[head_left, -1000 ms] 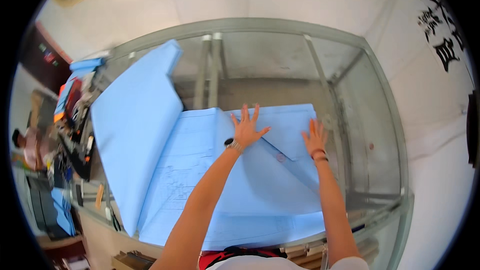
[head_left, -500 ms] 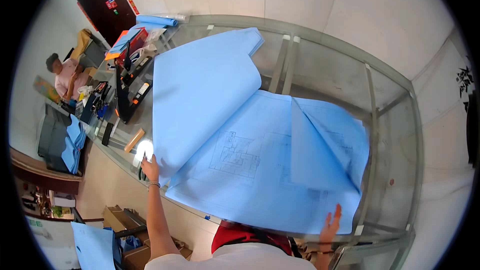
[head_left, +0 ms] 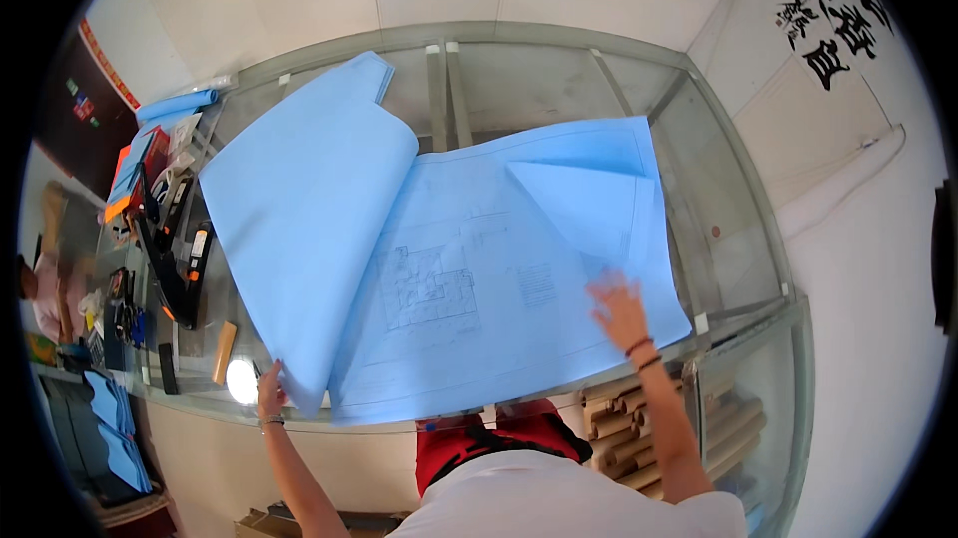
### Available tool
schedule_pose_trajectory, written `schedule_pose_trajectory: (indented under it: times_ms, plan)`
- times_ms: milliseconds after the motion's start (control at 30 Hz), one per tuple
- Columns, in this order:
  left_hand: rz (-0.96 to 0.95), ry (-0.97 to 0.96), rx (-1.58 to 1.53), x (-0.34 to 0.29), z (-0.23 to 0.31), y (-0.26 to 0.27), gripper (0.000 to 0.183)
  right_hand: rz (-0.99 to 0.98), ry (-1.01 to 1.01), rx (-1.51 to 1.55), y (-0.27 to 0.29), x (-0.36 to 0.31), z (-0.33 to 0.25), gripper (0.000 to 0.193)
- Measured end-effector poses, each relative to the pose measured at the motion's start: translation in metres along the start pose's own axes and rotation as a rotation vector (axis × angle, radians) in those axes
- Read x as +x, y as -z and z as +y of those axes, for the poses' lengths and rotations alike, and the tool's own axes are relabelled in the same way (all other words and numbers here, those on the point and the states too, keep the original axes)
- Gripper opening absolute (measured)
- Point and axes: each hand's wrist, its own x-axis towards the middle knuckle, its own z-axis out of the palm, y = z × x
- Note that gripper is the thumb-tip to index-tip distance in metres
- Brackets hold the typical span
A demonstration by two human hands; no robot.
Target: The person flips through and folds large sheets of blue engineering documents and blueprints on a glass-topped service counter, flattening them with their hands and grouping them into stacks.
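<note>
Fold point(head_left: 589, 204) is lying smaller than before, so more sheet point(head_left: 499, 249) is lying flat. Remotely I'm seeing right hand point(head_left: 619, 310) blurring, fingers apart; left hand point(head_left: 270, 393): can't tell its grip.

Blue plan sheets point(head_left: 499, 239) bearing line drawings cover a glass-topped worktop point(head_left: 733, 249) in what appears to be a print shop or drawing office. Black staplers point(head_left: 170, 283) and a blue paper roll point(head_left: 180, 104) sit toward its left end, folded blue sheets point(head_left: 122, 453) are stacked nearby, and brown rolls point(head_left: 733, 435) lie below.
</note>
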Motion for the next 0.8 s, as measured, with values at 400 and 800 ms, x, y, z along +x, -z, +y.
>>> schedule_pose_trajectory:
  times_ms: [400, 800]
  plan:
    - [-0.023, -0.412, -0.374, 0.075, 0.07, -0.028, 0.034, -0.033, -0.282, 0.276, -0.012, -0.031, -0.061, 0.05]
    - [0.215, -0.661, 0.074, 0.137, 0.14, -0.05, 0.035, 0.01, -0.425, 0.467, -0.008, -0.123, -0.07, 0.045]
